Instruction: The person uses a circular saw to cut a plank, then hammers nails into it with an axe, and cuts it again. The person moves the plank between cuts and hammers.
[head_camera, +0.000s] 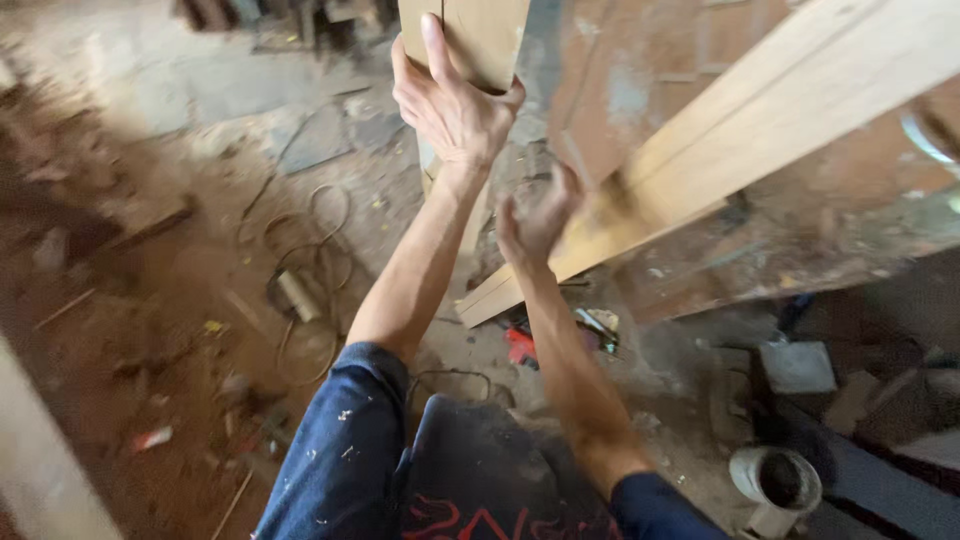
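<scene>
Board (478, 40) upright, far centre, left hand (450, 100) gripping its lower end | right hand (535, 220) blurred at long plank (760, 130), grip cannot tell | risk: one-handed hold slips, board drops onto cluttered floor (150, 300).

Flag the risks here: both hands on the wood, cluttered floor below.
1. The left hand grips only the end of an upright board; it could tip or slip.
2. The right hand, motion-blurred, is at the long plank; fingers could get pinched against it.
3. Loose cable and scraps litter the floor: a trip hazard if a board drops.
</scene>
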